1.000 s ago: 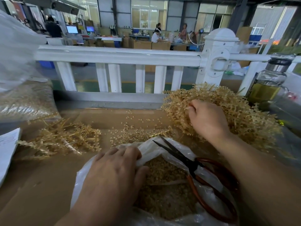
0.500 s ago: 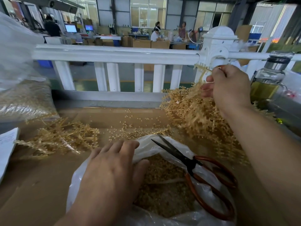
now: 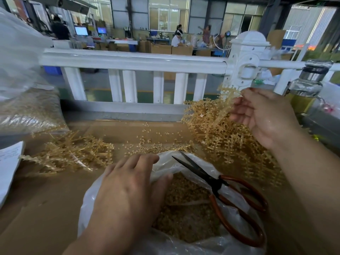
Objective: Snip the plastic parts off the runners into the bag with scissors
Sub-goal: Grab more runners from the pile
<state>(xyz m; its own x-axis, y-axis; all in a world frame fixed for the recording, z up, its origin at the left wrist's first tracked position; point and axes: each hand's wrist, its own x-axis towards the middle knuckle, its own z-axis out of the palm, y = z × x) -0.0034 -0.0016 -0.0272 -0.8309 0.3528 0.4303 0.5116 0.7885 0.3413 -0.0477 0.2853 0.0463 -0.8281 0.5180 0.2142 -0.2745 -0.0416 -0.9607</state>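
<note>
2 piles of tan runners flank a snipping station on a factory bench [image 3: 46,199]. At far left, a printed paper sheet [image 3: 9,162] carries text too small to read, and no brand or label is legible anywhere. Beside it lies the smaller pile [image 3: 70,153], seemingly already stripped. The person's left grip [image 3: 127,192] lies flat, fingers relaxed, on the rim of the clear bag [image 3: 161,164], which is part-filled with snipped plastic parts [image 3: 184,218]. The scissors [image 3: 214,183] rest untouched across the bag's mouth. At right, the right grip [image 3: 265,116], buried in the larger pile [image 3: 226,142] 1 second ago, has risen and now pinches 1 runner [image 3: 229,96] lifted above the heap. A fresh runner appears chosen; cutting likely waits until the scissors are picked up.
</note>
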